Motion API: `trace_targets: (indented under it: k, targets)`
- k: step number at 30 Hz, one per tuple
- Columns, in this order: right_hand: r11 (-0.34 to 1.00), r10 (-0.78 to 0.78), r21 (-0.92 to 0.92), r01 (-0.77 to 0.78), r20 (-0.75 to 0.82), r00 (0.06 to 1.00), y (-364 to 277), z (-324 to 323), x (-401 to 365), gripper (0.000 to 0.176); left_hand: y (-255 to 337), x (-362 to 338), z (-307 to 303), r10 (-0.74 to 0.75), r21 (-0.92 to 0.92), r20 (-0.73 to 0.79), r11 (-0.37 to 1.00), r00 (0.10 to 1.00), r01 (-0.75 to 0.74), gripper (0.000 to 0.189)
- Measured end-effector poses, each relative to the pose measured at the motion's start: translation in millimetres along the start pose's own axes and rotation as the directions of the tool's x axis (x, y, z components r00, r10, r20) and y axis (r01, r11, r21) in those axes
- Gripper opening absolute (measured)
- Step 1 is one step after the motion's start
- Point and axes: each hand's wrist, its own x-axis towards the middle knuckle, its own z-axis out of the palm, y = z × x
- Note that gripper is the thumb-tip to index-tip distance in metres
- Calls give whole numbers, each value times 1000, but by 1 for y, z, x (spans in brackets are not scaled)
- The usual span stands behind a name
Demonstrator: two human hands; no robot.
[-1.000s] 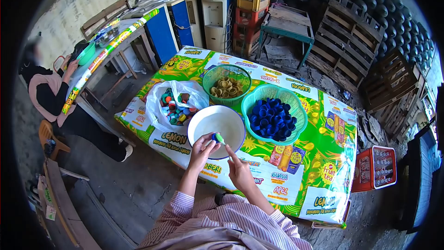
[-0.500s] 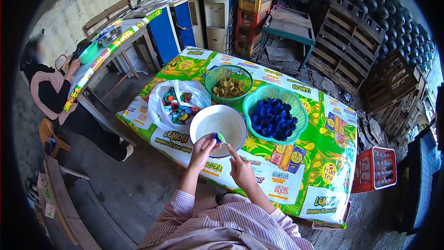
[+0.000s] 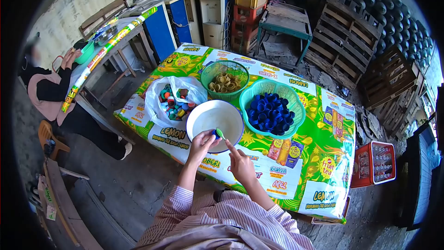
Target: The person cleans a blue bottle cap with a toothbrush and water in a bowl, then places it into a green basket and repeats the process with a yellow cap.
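My left hand (image 3: 203, 142) pinches a blue cap (image 3: 215, 134) above the near rim of a white bowl (image 3: 208, 116). In my right hand (image 3: 240, 163) is a thin, pale tool, and its tip touches a small green piece (image 3: 219, 132) at the cap. Behind the bowl a green basket (image 3: 225, 75) holds tan rings (image 3: 225, 83). To the right a light green basket (image 3: 296, 106) is full of blue caps (image 3: 269, 113). On the left lies an open plastic bag (image 3: 155, 97) with mixed coloured caps (image 3: 178, 105).
A table cover (image 3: 314, 157) with bright prints lies under everything. At the far left a person (image 3: 51, 88) sits at another table with a green bowl (image 3: 85, 53). A red crate (image 3: 375, 164) stands at the right, wooden pallets (image 3: 347, 37) and stacked crates (image 3: 249, 14) behind.
The view has shifted slightly. My hands stay at the bowl's near rim, and the green piece has turned a little against the cap. The seated person's hands have moved at the green bowl.
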Motion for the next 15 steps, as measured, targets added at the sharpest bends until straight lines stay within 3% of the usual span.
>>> trace_targets:
  k: [4,6,11,13,14,15]
  targets:
    - [993,45,109,-35,-90,995,5,-12,5,49,7,-3,-1,26,107,6,994,1000,-26,27]
    - [991,12,136,5,-124,992,5,-18,3,48,26,-6,0,262,496,73,827,962,-263,28]
    - [981,1,192,28,-144,990,-1,-27,0,47,50,2,5,468,533,84,725,880,-436,28]
    - [988,-25,150,49,-157,987,8,-12,-3,48,21,12,-18,361,864,253,333,898,-378,26]
    - [997,39,77,-32,-92,995,9,-8,-5,48,5,17,-32,287,879,356,220,889,-423,26]
    - [995,104,-4,-104,-34,994,11,-7,-6,49,6,12,-26,285,875,364,222,887,-431,26]
